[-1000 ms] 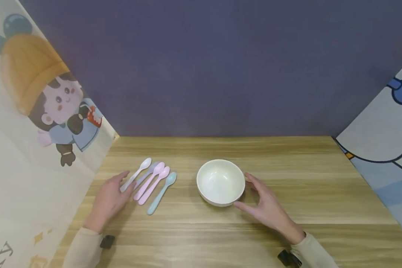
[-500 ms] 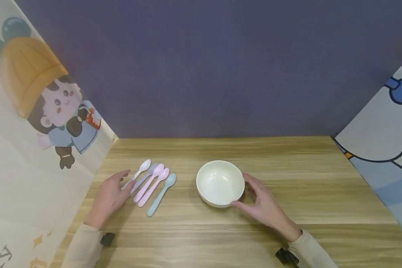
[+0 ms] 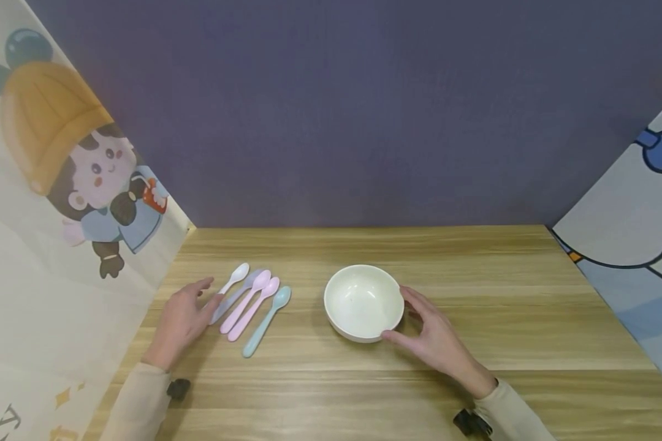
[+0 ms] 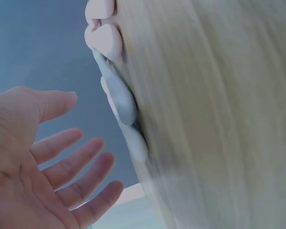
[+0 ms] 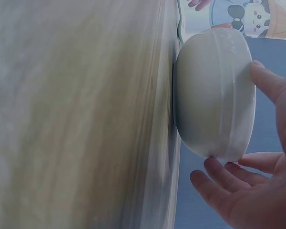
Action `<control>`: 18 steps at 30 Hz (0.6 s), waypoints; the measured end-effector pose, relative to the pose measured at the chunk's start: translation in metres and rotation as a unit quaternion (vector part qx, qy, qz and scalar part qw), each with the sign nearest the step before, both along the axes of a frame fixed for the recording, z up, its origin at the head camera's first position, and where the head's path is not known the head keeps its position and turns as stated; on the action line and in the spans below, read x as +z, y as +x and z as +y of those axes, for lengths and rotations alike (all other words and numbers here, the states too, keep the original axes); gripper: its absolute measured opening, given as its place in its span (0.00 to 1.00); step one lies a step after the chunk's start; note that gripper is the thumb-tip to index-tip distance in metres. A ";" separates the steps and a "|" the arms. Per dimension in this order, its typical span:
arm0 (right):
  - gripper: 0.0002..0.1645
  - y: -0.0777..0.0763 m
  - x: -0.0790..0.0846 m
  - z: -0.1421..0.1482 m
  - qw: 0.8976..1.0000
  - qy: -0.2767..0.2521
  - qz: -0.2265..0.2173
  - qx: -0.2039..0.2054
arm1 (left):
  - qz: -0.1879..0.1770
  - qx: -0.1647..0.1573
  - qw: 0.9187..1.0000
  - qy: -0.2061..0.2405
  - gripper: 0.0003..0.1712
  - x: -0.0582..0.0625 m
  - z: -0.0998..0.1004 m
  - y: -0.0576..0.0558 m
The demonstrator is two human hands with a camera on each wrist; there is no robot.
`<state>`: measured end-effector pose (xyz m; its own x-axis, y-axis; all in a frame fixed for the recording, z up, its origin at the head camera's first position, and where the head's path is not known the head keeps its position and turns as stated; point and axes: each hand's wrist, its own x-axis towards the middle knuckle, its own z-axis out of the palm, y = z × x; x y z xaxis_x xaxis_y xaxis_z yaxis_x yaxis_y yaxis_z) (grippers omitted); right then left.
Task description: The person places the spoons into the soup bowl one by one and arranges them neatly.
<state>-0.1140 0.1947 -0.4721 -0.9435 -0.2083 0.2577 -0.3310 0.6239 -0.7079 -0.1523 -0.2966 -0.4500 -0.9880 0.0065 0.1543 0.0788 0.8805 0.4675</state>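
Observation:
Several small plastic spoons lie slanted side by side on the wooden table: a white spoon (image 3: 235, 277), a lavender spoon (image 3: 237, 297), two pink spoons (image 3: 248, 303) and a light blue spoon (image 3: 267, 321). My left hand (image 3: 182, 318) hovers by the white spoon's handle and hides its lower end. In the left wrist view its fingers are spread and hold nothing. A cream-white bowl (image 3: 364, 303) stands upright right of the spoons. My right hand (image 3: 436, 340) holds it from the right, thumb at the near rim and fingers curved round the side, as the right wrist view shows.
The wood-grain table (image 3: 331, 392) runs back to a dark blue-grey wall (image 3: 364, 122). At the left stands a pale panel (image 3: 38, 306) with a cartoon child, at the right another printed panel (image 3: 629, 220). Bare wood lies between spoons and bowl.
My right hand has closed in a little on the bowl, its thumb and fingers now against it. The left hand has hardly moved, and the spoons and bowl lie as before.

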 end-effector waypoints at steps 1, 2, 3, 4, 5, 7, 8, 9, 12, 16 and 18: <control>0.57 0.000 0.000 0.000 1.000 0.000 0.001 0.000 | 0.001 0.000 1.000 -0.001 0.31 -0.001 -0.001 -0.001; 0.57 0.000 0.000 0.000 1.000 0.000 0.002 -0.001 | 0.002 0.000 1.000 -0.002 0.30 -0.001 -0.001 -0.002; 0.57 0.000 0.000 0.000 1.000 0.000 0.003 0.000 | 0.003 0.001 1.000 -0.002 0.30 -0.002 -0.002 -0.003; 0.57 0.000 0.000 0.000 1.000 0.000 0.003 -0.001 | 0.006 0.001 1.000 -0.004 0.29 -0.003 -0.002 -0.004; 0.57 0.000 0.000 0.000 1.000 0.000 0.003 -0.001 | 0.009 0.001 1.000 -0.005 0.29 -0.003 -0.003 -0.005; 0.57 0.000 0.000 0.000 1.000 0.001 0.004 -0.001 | 0.014 0.002 1.000 -0.006 0.28 -0.004 -0.003 -0.007; 0.57 0.000 0.000 0.000 1.000 0.000 0.005 -0.001 | 0.015 0.003 1.000 -0.007 0.27 -0.005 -0.004 -0.009; 0.57 0.000 0.000 0.000 1.000 0.000 0.006 -0.001 | 0.016 0.004 1.000 -0.007 0.26 -0.006 -0.004 -0.010; 0.57 0.000 0.000 0.000 1.000 -0.002 0.009 -0.001 | 0.014 0.005 1.000 -0.011 0.25 -0.006 -0.005 -0.013; 0.57 0.001 0.001 -0.001 1.000 0.000 0.013 -0.003 | 0.005 0.003 1.000 -0.019 0.25 -0.008 -0.007 -0.018; 0.57 0.001 0.002 -0.001 1.000 0.003 0.013 -0.004 | 0.002 0.000 1.000 -0.024 0.25 -0.008 -0.007 -0.020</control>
<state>-0.1130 0.1938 -0.4703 -0.9380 -0.2015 0.2820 -0.3446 0.6304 -0.6956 -0.1722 -0.3035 -0.4583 -0.9874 0.0132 0.1579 0.0800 0.9018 0.4246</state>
